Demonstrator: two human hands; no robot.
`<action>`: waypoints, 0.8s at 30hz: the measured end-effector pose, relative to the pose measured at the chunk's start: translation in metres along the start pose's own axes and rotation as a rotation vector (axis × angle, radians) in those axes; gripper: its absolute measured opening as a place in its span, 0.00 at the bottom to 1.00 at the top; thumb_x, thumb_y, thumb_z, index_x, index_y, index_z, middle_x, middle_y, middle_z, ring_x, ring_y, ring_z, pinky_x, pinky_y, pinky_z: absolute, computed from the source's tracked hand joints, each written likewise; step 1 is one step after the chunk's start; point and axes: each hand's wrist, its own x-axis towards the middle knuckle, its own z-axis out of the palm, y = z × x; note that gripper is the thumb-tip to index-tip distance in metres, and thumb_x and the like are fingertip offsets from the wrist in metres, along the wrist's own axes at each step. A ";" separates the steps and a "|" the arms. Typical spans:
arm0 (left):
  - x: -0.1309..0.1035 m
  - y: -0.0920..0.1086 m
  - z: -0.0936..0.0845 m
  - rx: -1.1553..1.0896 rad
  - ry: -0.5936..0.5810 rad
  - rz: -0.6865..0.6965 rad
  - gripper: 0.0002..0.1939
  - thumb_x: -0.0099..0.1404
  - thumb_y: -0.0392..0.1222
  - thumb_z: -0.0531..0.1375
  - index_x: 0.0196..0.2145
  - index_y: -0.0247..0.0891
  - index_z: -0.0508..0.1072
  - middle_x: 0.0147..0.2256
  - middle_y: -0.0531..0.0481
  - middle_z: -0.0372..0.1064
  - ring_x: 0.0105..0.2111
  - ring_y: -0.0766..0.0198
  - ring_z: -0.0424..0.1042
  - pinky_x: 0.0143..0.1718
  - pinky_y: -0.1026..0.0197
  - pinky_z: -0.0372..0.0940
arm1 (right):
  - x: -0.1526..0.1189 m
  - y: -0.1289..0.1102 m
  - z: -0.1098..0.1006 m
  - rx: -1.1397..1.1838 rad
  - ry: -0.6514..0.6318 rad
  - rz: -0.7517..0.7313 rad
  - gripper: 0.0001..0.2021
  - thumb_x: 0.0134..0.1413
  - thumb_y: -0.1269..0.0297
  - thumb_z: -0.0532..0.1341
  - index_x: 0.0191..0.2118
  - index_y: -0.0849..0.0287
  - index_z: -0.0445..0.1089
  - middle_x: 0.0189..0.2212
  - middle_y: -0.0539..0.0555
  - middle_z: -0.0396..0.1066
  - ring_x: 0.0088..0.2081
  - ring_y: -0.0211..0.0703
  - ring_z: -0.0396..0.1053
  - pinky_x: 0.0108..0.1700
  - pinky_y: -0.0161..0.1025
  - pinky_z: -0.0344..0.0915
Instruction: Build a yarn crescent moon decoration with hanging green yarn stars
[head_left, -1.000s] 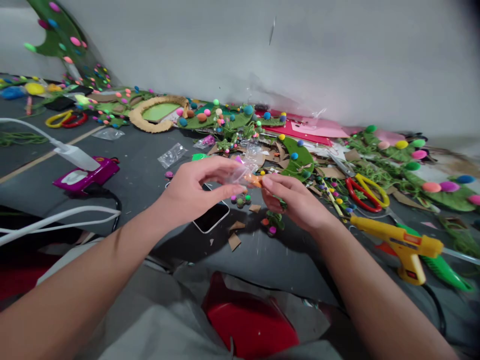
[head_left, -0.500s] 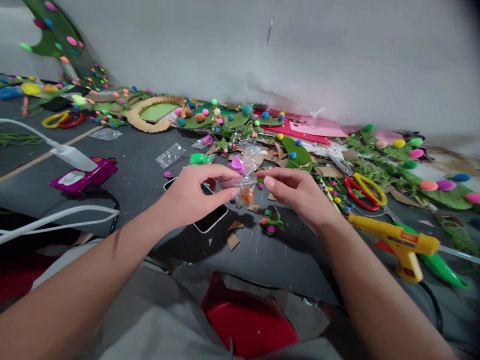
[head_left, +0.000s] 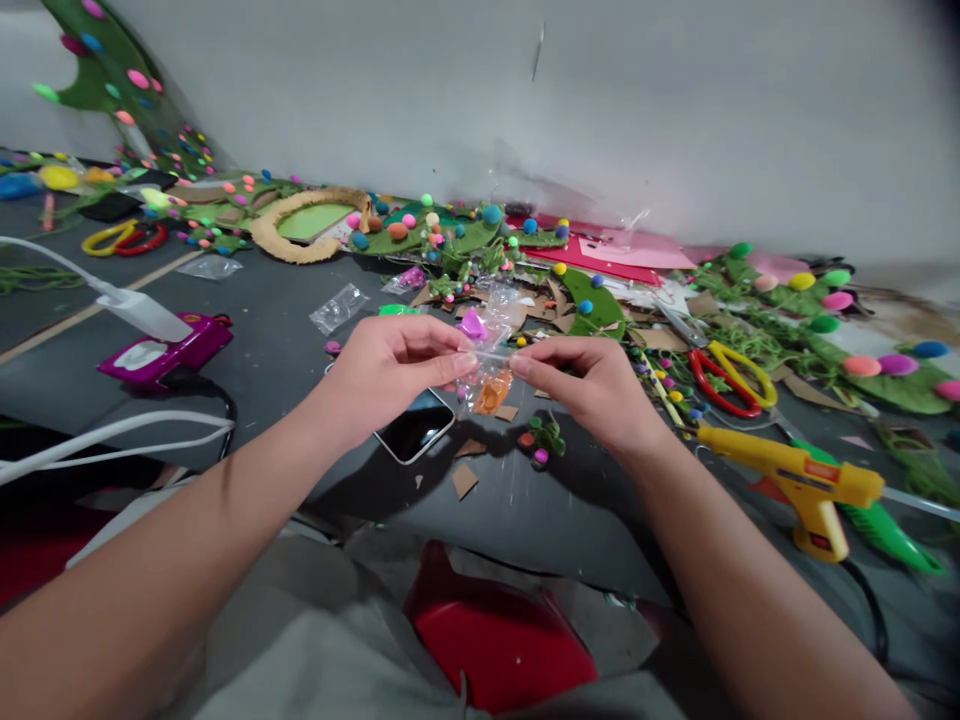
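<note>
A small clear plastic bag [head_left: 493,392] with something orange inside hangs between my hands, its top edge stretched level. My left hand [head_left: 409,362] pinches one end of that edge between thumb and fingers. On the other end, my right hand [head_left: 574,370] has the same kind of pinch. Under my left hand lies a phone [head_left: 417,428], partly hidden. Behind the bag are a purple piece [head_left: 472,324] and more clear plastic [head_left: 504,305]. A small cluster of green leaves and pompoms [head_left: 541,440] rests on the table just below my right hand.
At right lie a yellow glue gun [head_left: 795,480], a green-handled tool [head_left: 885,530] and red-and-yellow scissors [head_left: 731,378]. A purple device [head_left: 169,352] with a white plug and cables sits left. Pompom-covered green felt [head_left: 450,240], a tan ring [head_left: 274,240] and cardboard scraps [head_left: 465,482] spread along the table.
The bag's top edge is now pulled straight between my hands, and the orange content shows more fully below it. My right hand has shifted slightly left.
</note>
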 end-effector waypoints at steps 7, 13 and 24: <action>0.001 -0.004 0.002 0.018 -0.017 -0.007 0.08 0.63 0.45 0.68 0.37 0.39 0.81 0.33 0.50 0.80 0.33 0.63 0.77 0.36 0.61 0.74 | 0.000 0.000 0.002 -0.061 -0.003 0.030 0.11 0.54 0.54 0.70 0.34 0.59 0.80 0.29 0.52 0.76 0.30 0.38 0.65 0.34 0.38 0.60; -0.003 0.000 0.012 0.195 -0.056 0.077 0.07 0.66 0.43 0.64 0.36 0.39 0.80 0.33 0.51 0.79 0.33 0.63 0.77 0.37 0.62 0.72 | -0.002 -0.003 0.007 -0.116 -0.066 -0.008 0.12 0.53 0.55 0.71 0.35 0.59 0.80 0.28 0.50 0.73 0.30 0.37 0.62 0.33 0.37 0.57; -0.004 -0.004 0.016 0.159 -0.044 0.124 0.07 0.64 0.44 0.67 0.34 0.37 0.79 0.31 0.53 0.77 0.31 0.67 0.74 0.33 0.67 0.68 | -0.002 -0.002 0.008 -0.167 -0.011 -0.119 0.09 0.55 0.58 0.71 0.34 0.59 0.80 0.28 0.50 0.73 0.31 0.36 0.62 0.33 0.37 0.58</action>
